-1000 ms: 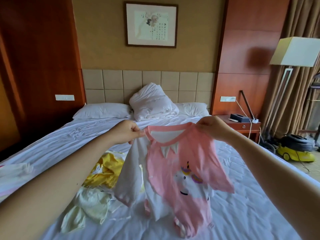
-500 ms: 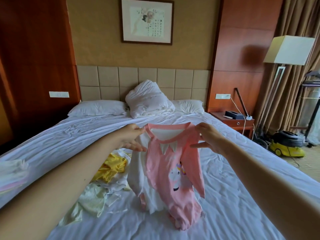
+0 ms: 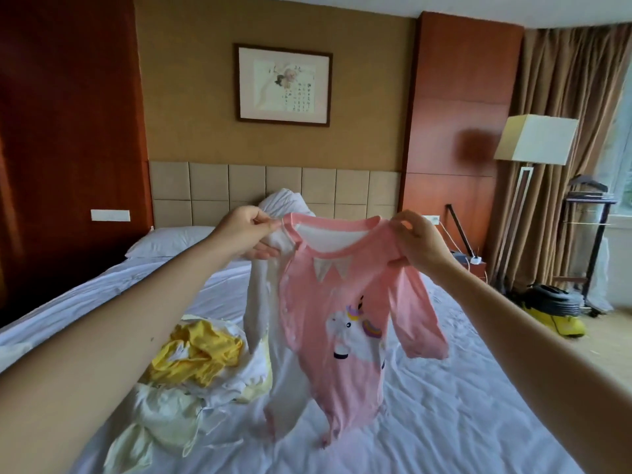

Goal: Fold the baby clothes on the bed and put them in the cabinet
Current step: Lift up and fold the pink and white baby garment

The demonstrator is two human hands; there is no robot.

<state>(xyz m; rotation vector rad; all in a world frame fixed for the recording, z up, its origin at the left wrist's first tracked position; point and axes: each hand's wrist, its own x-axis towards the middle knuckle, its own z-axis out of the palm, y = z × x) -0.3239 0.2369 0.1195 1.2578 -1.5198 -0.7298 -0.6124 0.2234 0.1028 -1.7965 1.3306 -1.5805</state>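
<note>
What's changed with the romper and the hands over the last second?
The right hand loosened its fingers half a second ago and now pinches a shoulder of the pink unicorn-print baby romper again; the left hand keeps pinching the other shoulder. The romper is spread wider and lifted higher. The crumpled yellow and white clothes pile on the white-sheeted bed stayed put.

Free room: bare wrinkled sheet of the bed [image 3: 472, 415] right of and in front of the romper [image 3: 335, 302], plus a bare strip along the left edge up to the pillow [image 3: 167, 241]. Obstacles on the bed: the romper, pinched at its shoulders by the left hand [image 3: 244, 234] and right hand [image 3: 415, 241], curtains off the middle; the clothes pile [image 3: 191, 357] lies just left of its hanging legs. Off the right side: nightstand [image 3: 475, 266], lamp [image 3: 537, 138], vacuum [image 3: 554, 314].
</note>
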